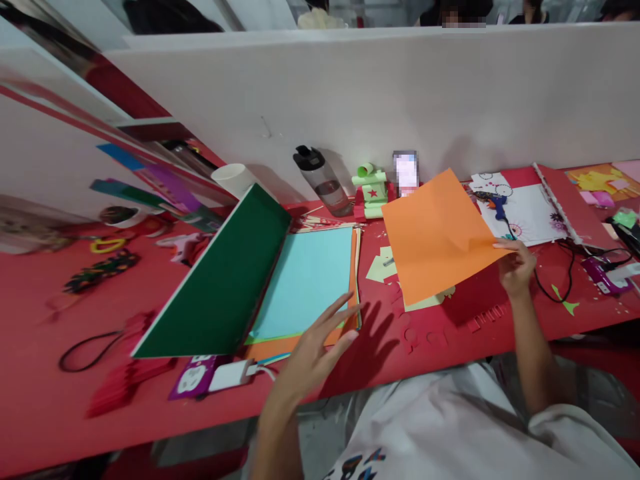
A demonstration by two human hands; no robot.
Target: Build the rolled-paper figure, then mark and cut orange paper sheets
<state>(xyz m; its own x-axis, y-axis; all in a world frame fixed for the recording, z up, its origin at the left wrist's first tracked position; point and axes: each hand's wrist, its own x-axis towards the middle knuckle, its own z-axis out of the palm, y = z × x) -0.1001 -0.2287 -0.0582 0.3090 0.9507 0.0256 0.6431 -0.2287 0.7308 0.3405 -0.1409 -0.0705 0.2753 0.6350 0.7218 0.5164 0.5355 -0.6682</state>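
Note:
My right hand [518, 268] pinches the right corner of an orange sheet of paper [440, 233], which is lifted and tilted above the table. Spread-fingered and holding nothing, my left hand [320, 347] hovers near the front right corner of a paper stack. A light blue sheet [310, 273] tops that stack, with orange and other coloured edges showing beneath. To its left a dark green board [220, 287] leans up at a slant like a raised cover. Pale yellow paper pieces [381, 265] and red cut-outs [425, 339] lie under and beside the orange sheet.
Behind the stack stands a water bottle [323, 181], with a green paper model [373, 193] and a phone [406, 172] beside it. A blue glue gun [497, 205] with a cord lies right. Left are a pink glue gun [183, 248] and red paper strips [125, 373]. A white partition [350, 100] borders the back.

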